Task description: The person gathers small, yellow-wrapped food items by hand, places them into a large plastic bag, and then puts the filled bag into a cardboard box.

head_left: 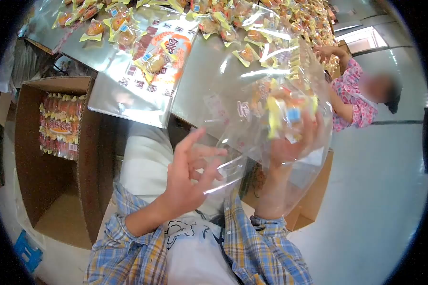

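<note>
My right hand (290, 147) is inside a large clear plastic bag (228, 104), its fingers closed around small snack cakes (290, 111) in yellow-edged wrappers. How many it holds is blurred. My left hand (190, 175) is beside the bag's mouth with its fingers apart, close to the film; whether they touch it I cannot tell. In front of me on the metal table lies a stack of flat printed bags (128, 102), with a few wrapped cakes (152, 64) on top.
Many wrapped cakes (209, 23) cover the far part of the metal table (195, 97). On the left stands an open cardboard box (57, 194) with packed bags (59, 124) inside. Another carton (314, 204) is below my right arm. A co-worker (352, 95) reaches toward the table on the right.
</note>
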`<action>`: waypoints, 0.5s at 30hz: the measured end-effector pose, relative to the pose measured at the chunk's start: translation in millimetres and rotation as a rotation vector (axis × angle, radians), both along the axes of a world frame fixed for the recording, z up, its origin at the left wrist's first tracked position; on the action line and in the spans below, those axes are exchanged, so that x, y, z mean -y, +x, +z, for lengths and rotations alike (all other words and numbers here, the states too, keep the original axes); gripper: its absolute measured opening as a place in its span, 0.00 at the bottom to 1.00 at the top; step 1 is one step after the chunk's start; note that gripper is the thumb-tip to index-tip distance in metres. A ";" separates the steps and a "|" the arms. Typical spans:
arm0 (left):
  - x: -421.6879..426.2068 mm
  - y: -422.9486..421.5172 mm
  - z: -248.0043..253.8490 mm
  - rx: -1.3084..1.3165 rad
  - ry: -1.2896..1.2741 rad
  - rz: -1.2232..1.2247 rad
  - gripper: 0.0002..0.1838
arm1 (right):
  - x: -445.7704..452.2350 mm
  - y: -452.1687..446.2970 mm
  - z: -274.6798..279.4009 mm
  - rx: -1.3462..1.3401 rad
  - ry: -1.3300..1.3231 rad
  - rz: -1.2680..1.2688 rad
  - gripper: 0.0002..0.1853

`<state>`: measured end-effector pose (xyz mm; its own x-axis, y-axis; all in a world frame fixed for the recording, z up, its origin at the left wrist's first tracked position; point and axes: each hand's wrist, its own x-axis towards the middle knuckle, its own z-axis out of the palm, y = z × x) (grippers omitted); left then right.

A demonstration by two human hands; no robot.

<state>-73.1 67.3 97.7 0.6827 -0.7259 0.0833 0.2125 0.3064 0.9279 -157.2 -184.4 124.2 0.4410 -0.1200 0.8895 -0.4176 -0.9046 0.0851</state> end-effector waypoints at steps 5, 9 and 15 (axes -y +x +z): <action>9.5 15.2 -37.4 -0.280 0.225 0.031 0.43 | -3.1 40.1 -32.3 -0.379 0.137 -0.179 0.22; 6.7 13.3 -63.2 -0.210 0.264 0.019 0.48 | 9.6 52.9 -67.2 -0.641 0.390 -0.264 0.26; -2.2 15.6 -47.2 -0.185 0.214 0.073 0.54 | -17.7 47.1 -36.7 -0.614 0.367 0.178 0.28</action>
<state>-57.5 69.5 50.5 0.7233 -0.6618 -0.1970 0.3688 0.1290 0.9205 -110.1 -166.7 87.5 0.8869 -0.2429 0.3929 -0.2368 -0.9694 -0.0648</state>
